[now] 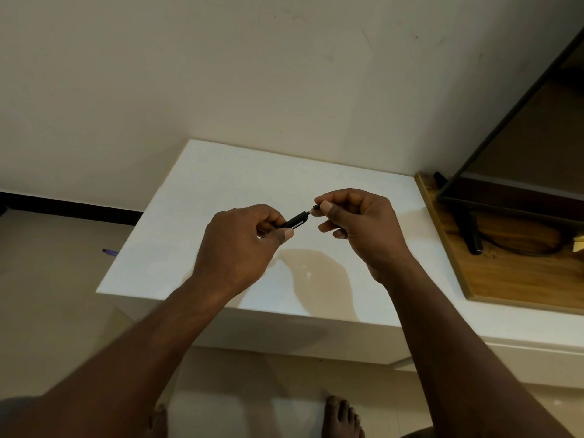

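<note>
There is one pen (pixel 295 221) in view, held by two hands over one white desk (pixel 221 191). The pen's long axis runs from about 8 o'clock to 2 o'clock, its free end pointing toward 2 o'clock. It is slim and black, with a thin light strip along its lower side and a narrower stub at the free end. The left hand (pixel 243 248) grips the barrel, its fingers (pixel 282 234) curled round the lower part so that only the upper stretch shows. The right hand (pixel 357 222), at the pen's 2 o'clock end, pinches one small black piece (pixel 316 206) between thumb and forefinger, its other fingers loosely bent beneath. Whether that piece touches the stub cannot be told. The pen hangs above the middle of the desk, not resting on it. One small purple thing (pixel 110 252) lies on the floor (pixel 47 295) at 9 o'clock of the hands, and one television (pixel 505 172) stands on a wooden board (pixel 505 279) at 3 o'clock.
</note>
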`<state>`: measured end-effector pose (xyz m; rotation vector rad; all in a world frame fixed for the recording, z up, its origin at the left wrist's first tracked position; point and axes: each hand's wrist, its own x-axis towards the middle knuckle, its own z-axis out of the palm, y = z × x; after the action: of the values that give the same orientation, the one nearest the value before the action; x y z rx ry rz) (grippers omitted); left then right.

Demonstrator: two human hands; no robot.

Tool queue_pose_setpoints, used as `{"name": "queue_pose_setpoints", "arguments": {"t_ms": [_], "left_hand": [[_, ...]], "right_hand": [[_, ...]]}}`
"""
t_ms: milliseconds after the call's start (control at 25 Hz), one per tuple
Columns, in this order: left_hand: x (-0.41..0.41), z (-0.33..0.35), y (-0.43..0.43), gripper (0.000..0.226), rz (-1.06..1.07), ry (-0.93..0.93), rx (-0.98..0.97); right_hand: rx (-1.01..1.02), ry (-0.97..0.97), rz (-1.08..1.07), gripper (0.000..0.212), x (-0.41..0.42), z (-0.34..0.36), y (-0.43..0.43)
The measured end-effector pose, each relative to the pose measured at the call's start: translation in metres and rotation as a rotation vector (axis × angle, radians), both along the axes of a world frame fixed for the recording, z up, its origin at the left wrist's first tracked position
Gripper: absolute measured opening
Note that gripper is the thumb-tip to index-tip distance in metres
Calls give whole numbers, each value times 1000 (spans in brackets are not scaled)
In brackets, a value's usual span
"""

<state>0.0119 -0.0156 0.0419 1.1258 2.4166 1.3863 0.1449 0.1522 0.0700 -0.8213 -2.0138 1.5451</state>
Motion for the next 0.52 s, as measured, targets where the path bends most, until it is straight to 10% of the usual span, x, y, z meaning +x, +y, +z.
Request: {"name": "queue_pose_setpoints", "arguments": {"t_ms": [520], "left_hand": [[-1,-1,1,11,-8,8,-2]], "right_hand": [[50,-41,48,13,0,-2,-1]]}}
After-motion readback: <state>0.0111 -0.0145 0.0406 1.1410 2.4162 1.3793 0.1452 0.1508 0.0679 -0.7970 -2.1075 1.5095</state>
